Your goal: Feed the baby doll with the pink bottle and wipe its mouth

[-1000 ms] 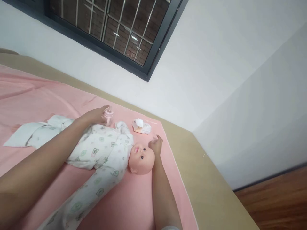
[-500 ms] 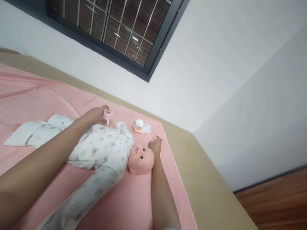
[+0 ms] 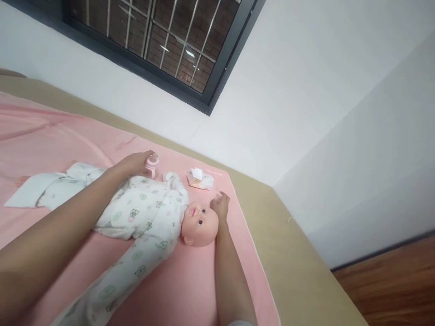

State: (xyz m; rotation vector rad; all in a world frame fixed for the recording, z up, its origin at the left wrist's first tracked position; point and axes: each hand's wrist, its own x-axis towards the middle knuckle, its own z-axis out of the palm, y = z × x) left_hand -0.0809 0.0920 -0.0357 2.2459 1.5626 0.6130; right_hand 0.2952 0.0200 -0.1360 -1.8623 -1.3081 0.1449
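Note:
A baby doll (image 3: 200, 228) lies on its back on a pink sheet (image 3: 190, 280), dressed in a white outfit (image 3: 146, 203) printed with green bears. My left hand (image 3: 138, 164), its arm crossing over the doll's body, is closed around a pink baby bottle (image 3: 152, 166) that stands upright beside the doll's far side, teat showing on top. Beyond the doll's head, my right hand (image 3: 220, 206) rests at the sheet with fingers curled round a small clear, cap-like piece (image 3: 217, 198); the fingers partly hide it.
A small white printed pack of wipes or tissues (image 3: 200, 179) lies on the sheet between the two hands, near the far edge. Under the sheet is a tan table (image 3: 285, 244). White walls (image 3: 244, 140) meet its far edges, with a barred window (image 3: 176, 50) above.

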